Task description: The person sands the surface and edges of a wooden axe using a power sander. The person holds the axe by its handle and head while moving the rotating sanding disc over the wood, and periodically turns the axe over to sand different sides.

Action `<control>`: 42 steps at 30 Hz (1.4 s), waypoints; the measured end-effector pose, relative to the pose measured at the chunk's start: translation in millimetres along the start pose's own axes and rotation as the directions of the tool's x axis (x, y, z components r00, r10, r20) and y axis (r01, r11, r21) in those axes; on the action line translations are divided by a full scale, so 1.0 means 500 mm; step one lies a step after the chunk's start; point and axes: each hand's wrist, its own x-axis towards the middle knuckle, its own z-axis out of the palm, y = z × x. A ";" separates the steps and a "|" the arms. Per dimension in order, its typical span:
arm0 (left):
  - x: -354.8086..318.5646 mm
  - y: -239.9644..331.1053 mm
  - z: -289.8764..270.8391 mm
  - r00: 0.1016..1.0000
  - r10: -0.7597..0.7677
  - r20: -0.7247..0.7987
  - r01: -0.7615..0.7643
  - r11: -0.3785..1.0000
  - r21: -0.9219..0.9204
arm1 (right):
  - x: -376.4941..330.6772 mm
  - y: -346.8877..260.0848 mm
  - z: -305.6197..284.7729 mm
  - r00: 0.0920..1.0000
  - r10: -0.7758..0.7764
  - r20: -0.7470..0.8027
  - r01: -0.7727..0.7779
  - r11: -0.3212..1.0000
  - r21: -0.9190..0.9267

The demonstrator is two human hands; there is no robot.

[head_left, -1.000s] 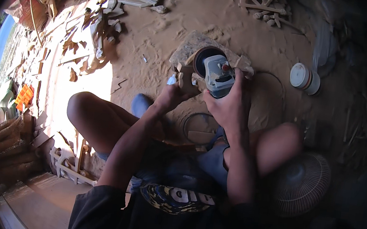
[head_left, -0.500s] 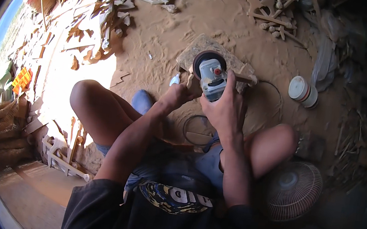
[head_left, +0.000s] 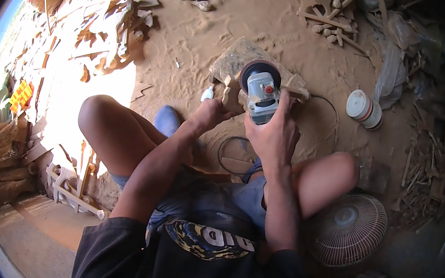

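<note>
My right hand (head_left: 274, 137) is wrapped round the body of an angle grinder (head_left: 262, 96), its thumb lying along the side. The grinder's dark round disc (head_left: 251, 71) faces away from me, over a flat stone block (head_left: 231, 61). Just left of it, my left hand (head_left: 210, 116) is closed on a pale carved wooden piece (head_left: 230, 94) that sticks up past the fingers. More pale wood (head_left: 300, 89) shows right of the grinder; I cannot tell whether it belongs to the same piece. A small whitish bottle (head_left: 207, 93) is beside my left hand.
Dusty ground surrounds my bent legs. Carved wooden parts lie in piles at the far left (head_left: 133, 9) and far right (head_left: 329, 12). A white tub (head_left: 362, 108) lies on the right, a fan (head_left: 350, 230) nearer me. A cable (head_left: 334, 111) curves behind the block.
The grinder has shifted slightly right, away from my left hand, and the gap between them is wider. My left hand and the wooden piece have moved a little left. The whole view has shifted slightly.
</note>
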 end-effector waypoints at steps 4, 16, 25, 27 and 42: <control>-0.007 -0.015 -0.004 0.989 0.110 -0.094 -0.119 0.989 -0.089 | 0.000 -0.011 0.006 0.999 -0.040 0.013 0.041 0.999 -0.017; -0.005 -0.025 0.003 0.977 0.172 -0.129 -0.186 0.977 -0.107 | -0.008 0.006 0.031 0.997 -0.065 -0.049 0.061 0.994 -0.088; -0.020 0.040 -0.034 1.000 0.000 0.012 0.000 0.999 -0.037 | -0.012 0.037 0.035 0.997 -0.049 -0.051 0.044 0.995 -0.093; -0.020 0.033 -0.028 1.000 -0.017 0.023 0.018 0.999 -0.033 | -0.013 0.039 0.039 0.997 -0.051 -0.050 0.048 0.996 -0.076; -0.011 0.053 -0.086 0.816 -0.466 0.343 0.578 0.628 -0.522 | 0.037 0.119 0.046 0.996 0.083 -0.036 -0.084 0.996 -0.039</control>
